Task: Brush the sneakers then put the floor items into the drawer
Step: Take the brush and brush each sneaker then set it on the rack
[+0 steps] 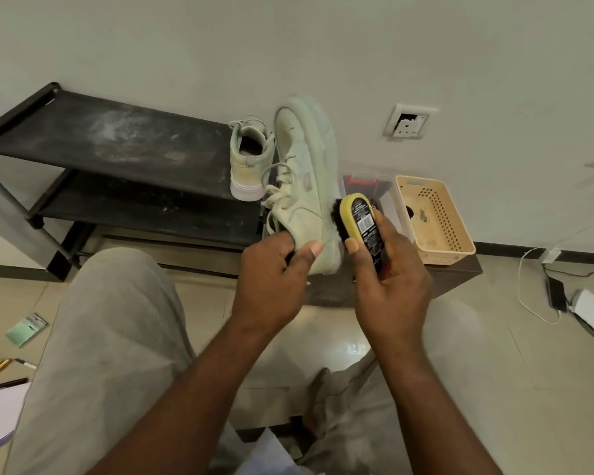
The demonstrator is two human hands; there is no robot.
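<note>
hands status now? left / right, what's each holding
Left hand: closed on the heel end of the sneaker, holding it up.
Right hand: closed on the yellow shoe brush, bristles against the sneaker's side.

Matt suede-like sneaker (306,186) — glossy floor tiles (494,354), perforated plastic basket (436,248).

A home, prob. by the door: black shoe rack (117,138) w/ 2 shelves, wall plug (408,123), shiny tile floor (494,354), pens (0,365) lying around.
</note>
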